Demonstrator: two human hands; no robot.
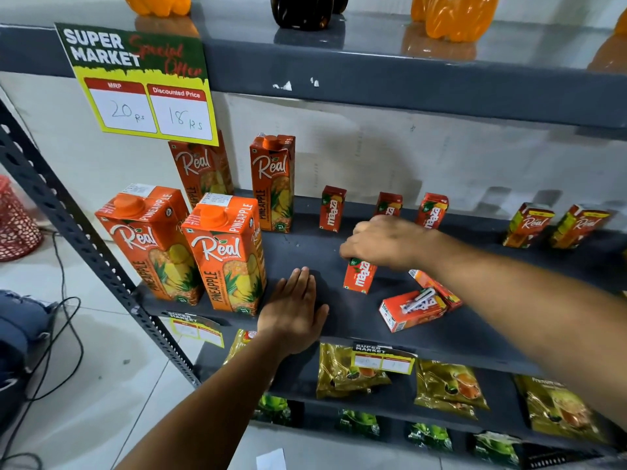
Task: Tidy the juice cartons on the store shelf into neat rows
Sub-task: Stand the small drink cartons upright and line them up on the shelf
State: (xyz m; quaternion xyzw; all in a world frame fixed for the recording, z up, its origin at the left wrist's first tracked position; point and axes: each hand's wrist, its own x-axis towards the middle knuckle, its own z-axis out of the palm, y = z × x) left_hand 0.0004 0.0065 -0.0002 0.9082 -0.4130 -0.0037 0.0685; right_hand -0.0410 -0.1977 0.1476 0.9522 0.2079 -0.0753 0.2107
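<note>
My right hand [386, 240] grips the top of a small red Maaza carton [359, 278] that stands upright mid-shelf. Just right of it, two small cartons lie on their sides: one [412, 310] with a straw on top, another [437, 288] behind it. Three small Maaza cartons [332, 208] stand in a row at the back. My left hand [293, 310] lies flat, palm down, on the dark shelf [305, 252], holding nothing, beside the tall Real pineapple cartons [225, 257]. Two more tall cartons [273, 183] stand behind. Two small Real cartons [527, 225] stand far right.
A yellow price sign [142, 86] hangs from the upper shelf, which carries orange and dark bottles [453, 15]. Gold pouches [448, 388] and green packets lie on the shelves below. A perforated upright [68, 225] frames the left; a red basket [15, 225] and cables sit on the floor.
</note>
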